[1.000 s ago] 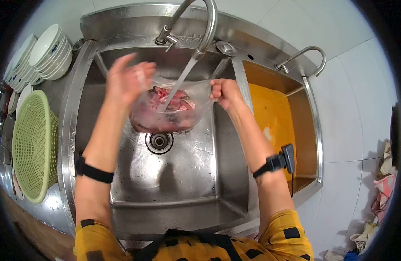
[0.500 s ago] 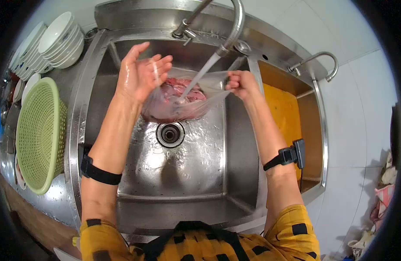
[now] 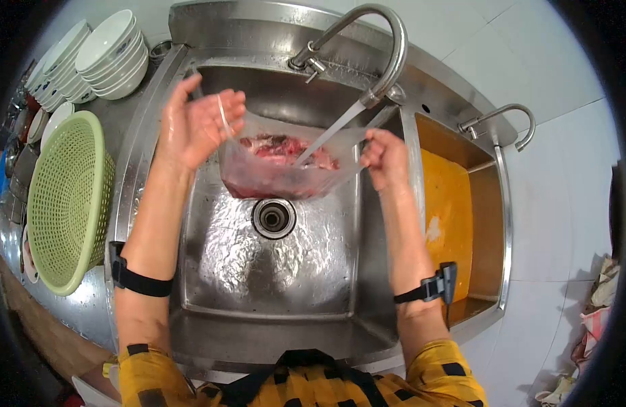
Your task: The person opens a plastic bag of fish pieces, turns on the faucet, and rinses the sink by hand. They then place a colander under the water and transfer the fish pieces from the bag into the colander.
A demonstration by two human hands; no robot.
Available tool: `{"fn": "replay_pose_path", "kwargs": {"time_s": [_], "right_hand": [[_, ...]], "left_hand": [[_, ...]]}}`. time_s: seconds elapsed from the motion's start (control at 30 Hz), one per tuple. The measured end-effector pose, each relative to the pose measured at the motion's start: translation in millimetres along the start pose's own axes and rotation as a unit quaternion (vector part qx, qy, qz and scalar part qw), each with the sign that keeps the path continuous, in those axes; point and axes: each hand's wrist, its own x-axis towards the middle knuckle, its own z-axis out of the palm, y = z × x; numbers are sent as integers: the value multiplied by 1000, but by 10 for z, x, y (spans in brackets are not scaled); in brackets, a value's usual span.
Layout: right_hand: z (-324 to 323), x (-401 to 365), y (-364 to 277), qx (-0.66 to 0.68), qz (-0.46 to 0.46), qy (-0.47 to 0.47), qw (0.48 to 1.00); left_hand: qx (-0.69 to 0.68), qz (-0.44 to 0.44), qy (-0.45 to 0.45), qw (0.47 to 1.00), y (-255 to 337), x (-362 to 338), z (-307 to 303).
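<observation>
A clear plastic bag point(image 3: 275, 178) with red raw meat point(image 3: 279, 150) in it is stretched between my two hands over the sink, just behind the drain. My left hand point(image 3: 199, 129) is palm up with its fingers apart, and a thin strip of the bag runs across them. On the other side, my right hand point(image 3: 387, 157) is closed with its fingers pinching the bag's edge. Water from the curved faucet point(image 3: 394, 51) streams into the bag's mouth and onto the meat.
Below the bag is the drain point(image 3: 273, 218) of the steel sink point(image 3: 272, 292). A second basin point(image 3: 448, 203) with an orange-yellow bottom adjoins on the right. Left of the sink stand a green plastic basket point(image 3: 67, 203) and stacks of white bowls point(image 3: 116, 57).
My left hand has moved left and slightly down, and the bag's mouth is stretched wider. My right hand has shifted a little right and down. The view has shifted slightly too.
</observation>
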Motion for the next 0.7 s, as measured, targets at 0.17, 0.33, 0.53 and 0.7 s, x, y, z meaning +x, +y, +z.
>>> {"fn": "replay_pose_path", "kwargs": {"time_s": [0.17,0.33,0.53,0.7], "right_hand": [[158,196,31,-28,58,-12,998],[170,229,147,-6,11,24,1000],[90,206,-186,15,25,-62,998],[23,84,326,-11,117,-25,993]], "left_hand": [[51,-48,68,995,-5,13,34],[90,-12,63,994,-123,-35,-33],[86,-22,49,995,-23,-100,124],[153,-56,58,985,-485,11,-41]]}}
